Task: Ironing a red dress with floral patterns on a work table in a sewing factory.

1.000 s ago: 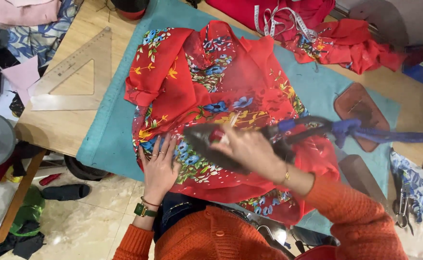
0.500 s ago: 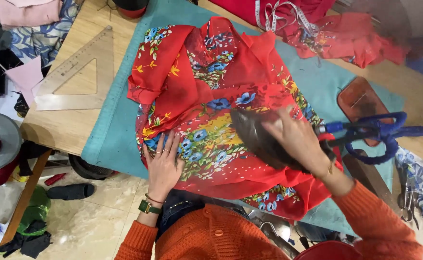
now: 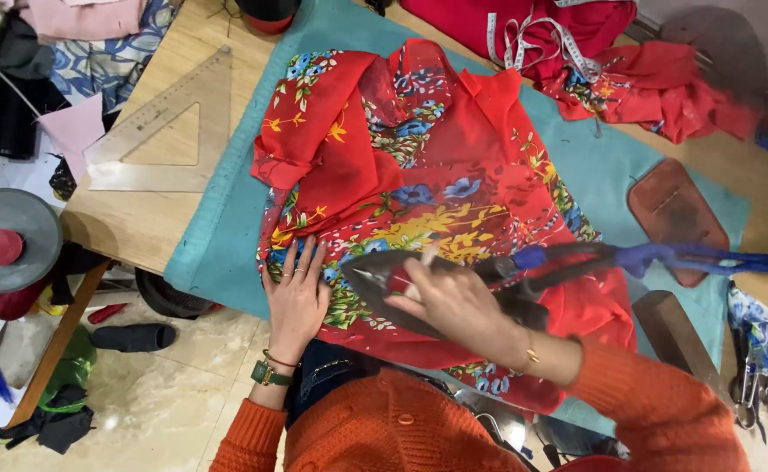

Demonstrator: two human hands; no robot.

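A red floral garment [image 3: 419,175] lies spread on a teal pad [image 3: 227,236] over a wooden table. My left hand [image 3: 297,297] presses flat on the garment's near left edge, fingers apart. My right hand [image 3: 454,306] grips the handle of a dark clothes iron [image 3: 375,280], whose tip points left and rests on the fabric next to my left hand. A blue-wrapped cord [image 3: 664,258] runs from the iron off to the right.
A clear plastic set square [image 3: 166,131] lies on the bare wood at left. Red cloth and a measuring tape [image 3: 532,39] are piled at the back. A brown iron rest [image 3: 677,218] sits at right, scissors [image 3: 747,385] beyond it. Thread cones [image 3: 0,245] stand far left.
The iron slid right across the garment, then back left toward my left hand. My left hand stayed pressed on the cloth.
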